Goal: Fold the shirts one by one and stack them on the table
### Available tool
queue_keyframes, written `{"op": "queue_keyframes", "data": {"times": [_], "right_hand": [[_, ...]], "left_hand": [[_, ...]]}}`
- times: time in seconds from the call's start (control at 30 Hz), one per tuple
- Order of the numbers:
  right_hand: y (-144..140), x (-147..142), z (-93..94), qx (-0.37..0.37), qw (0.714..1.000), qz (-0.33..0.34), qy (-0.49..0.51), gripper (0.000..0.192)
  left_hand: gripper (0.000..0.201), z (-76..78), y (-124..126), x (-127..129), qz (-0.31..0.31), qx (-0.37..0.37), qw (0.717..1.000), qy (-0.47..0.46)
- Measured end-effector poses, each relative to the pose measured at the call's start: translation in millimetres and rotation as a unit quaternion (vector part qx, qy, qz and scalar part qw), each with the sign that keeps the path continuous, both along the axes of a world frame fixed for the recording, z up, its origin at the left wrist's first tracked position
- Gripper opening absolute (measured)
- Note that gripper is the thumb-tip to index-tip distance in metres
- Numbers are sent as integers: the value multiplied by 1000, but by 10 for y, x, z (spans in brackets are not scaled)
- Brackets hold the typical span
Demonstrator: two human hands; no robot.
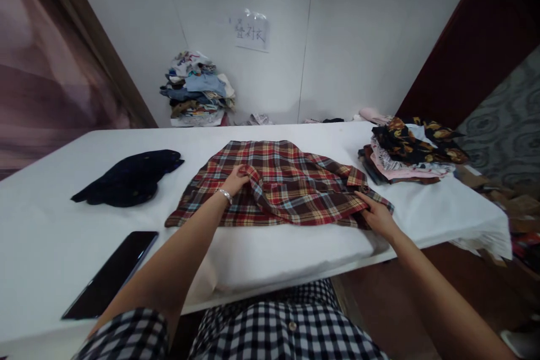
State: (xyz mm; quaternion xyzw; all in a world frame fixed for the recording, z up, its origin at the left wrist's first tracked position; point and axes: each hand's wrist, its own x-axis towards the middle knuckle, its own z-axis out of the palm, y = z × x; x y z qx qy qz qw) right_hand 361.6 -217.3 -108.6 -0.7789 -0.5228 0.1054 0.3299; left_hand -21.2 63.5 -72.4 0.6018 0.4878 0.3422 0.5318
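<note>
A red, brown and yellow plaid shirt [291,180] lies spread across the table in front of me. Its near edge is partly lifted and folded over. With fingers closed, my left hand [234,181] pinches a raised part of the cloth left of the middle. At the right end, my right hand [377,215] grips the shirt near a cuff or sleeve end, with some fingers hidden under the cloth.
A dark navy garment [130,180] lies crumpled on the left, and a black tablet-like device [112,275] rests nearer me. Folded clothes [413,149] are stacked at the right end of the white-covered table [270,256]. Another clothes pile [200,90] stands by the wall, below a paper sign [252,31].
</note>
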Motion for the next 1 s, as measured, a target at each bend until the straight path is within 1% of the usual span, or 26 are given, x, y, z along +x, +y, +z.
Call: {"op": "queue_keyframes", "data": {"times": [0.1,0.13,0.17,0.27,0.33,0.4,0.5,0.57,0.6,0.67,0.77,0.83,0.9,1.0], "right_hand": [[-13,9,10,7,1000,19,9,54],[-15,18,9,8,1000,24,14,53],[-14,30,3,9,999,29,17,53],[3,74,-41,12,999,36,22,52],[29,94,-82,11,999,35,26,50],[59,91,-119,7,999,28,30,47],[87,41,-154,1,1000,6,11,44],[86,-10,-162,6,1000,-11,-20,43],[81,-35,-162,8,999,-18,-35,42],[67,-76,-161,10,998,-31,-54,42],[53,-102,-164,9,997,-40,-63,41],[52,-97,-175,10,997,-40,-67,41],[56,-85,-188,15,997,-37,-69,40],[59,-76,-203,23,996,-37,-72,39]], "left_hand": [[48,34,27,133,-58,14,996,61],[47,38,25,175,-71,20,994,82],[50,38,18,216,-80,23,992,98],[73,20,-17,338,-94,22,985,141],[83,6,-59,428,-120,40,972,199],[86,5,-120,528,-151,88,945,278],[76,30,-240,681,-181,176,888,384],[68,47,-312,768,-189,226,855,427],[66,51,-337,804,-188,246,842,441],[68,45,-356,860,-181,260,827,465],[72,19,-315,922,-177,244,819,488],[70,12,-267,963,-179,238,819,490],[62,28,-226,1008,-181,228,825,484],[39,104,-181,1043,-179,210,834,478]]}}
